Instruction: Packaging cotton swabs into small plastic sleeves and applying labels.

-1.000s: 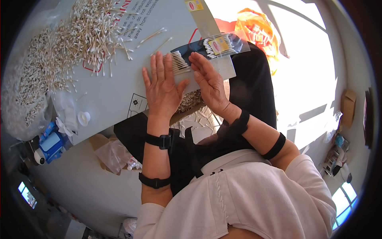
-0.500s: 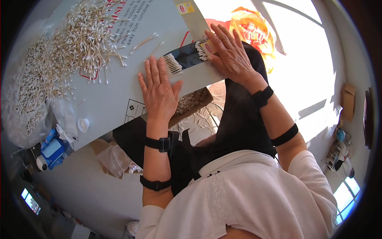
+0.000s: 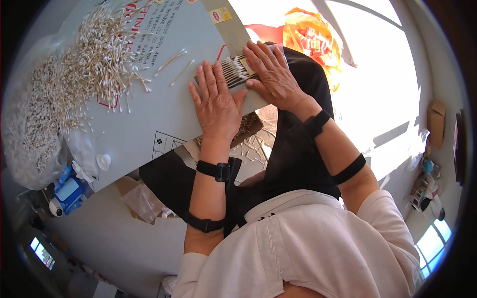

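Observation:
Flat against the table, my left hand (image 3: 217, 107) has its fingers stretched out over one end of a row of cotton swabs (image 3: 232, 71). The row lies side by side on a dark strip, its white tips toward the right. My right hand (image 3: 278, 82) is also flat, fingers extended, covering the other end of the strip. A yellow label (image 3: 247, 65) shows partly beside its fingers, among more swab tips. What lies under both palms is hidden. A few loose swabs (image 3: 170, 63) lie to the left of my left hand.
A large heap of cotton swabs (image 3: 102, 54) spills from a clear plastic bag (image 3: 20, 149) on the grey printed tabletop (image 3: 144, 116). A yellow sticker (image 3: 220, 15) sits at the far edge. An orange bag (image 3: 313, 42) lies beyond my right hand; a box of swabs (image 3: 251, 124) is below the table edge.
My left hand has slid right, toward my right hand. The gap between the two swab groups has closed, and the dark strip between them is mostly covered.

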A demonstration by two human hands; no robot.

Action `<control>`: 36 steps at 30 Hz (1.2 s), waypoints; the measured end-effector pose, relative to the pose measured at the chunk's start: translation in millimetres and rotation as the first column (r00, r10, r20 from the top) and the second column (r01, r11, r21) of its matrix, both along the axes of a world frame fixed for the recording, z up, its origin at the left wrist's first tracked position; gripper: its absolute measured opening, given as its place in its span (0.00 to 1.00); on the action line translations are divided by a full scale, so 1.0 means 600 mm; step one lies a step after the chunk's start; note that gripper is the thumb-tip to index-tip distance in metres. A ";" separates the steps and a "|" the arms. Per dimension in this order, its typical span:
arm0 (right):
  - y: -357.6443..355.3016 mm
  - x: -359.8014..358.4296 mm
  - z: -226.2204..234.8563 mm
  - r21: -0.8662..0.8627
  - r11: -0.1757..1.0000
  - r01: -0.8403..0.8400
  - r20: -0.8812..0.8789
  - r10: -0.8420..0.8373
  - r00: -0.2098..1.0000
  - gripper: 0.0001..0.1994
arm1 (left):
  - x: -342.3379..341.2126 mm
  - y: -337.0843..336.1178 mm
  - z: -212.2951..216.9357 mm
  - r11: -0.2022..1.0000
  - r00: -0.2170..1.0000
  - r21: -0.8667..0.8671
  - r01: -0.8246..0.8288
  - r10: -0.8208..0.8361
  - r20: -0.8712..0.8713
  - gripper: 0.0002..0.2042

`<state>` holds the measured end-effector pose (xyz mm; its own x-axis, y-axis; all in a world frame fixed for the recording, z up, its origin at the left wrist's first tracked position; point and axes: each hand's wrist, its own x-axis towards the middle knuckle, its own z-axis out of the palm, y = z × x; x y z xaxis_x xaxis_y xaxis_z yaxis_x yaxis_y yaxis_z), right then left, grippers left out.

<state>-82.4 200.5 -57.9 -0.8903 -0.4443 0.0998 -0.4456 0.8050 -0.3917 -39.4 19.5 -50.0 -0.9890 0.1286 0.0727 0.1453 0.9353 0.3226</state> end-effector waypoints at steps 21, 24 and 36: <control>0.007 -0.001 0.014 -0.215 0.974 0.072 0.035 -0.066 0.997 0.33 | -0.014 0.016 0.005 0.937 0.997 0.343 0.066 -0.048 -0.062 0.33; 0.015 -0.002 0.013 -0.628 0.628 0.459 0.143 -0.487 0.862 0.28 | -0.025 0.010 0.010 0.640 0.983 0.769 0.017 0.131 -0.131 0.31; -0.021 -0.037 -0.031 -0.531 -0.450 0.718 0.704 0.238 0.669 0.13 | -0.071 0.050 -0.005 0.198 0.969 0.979 -0.048 0.249 -0.002 0.27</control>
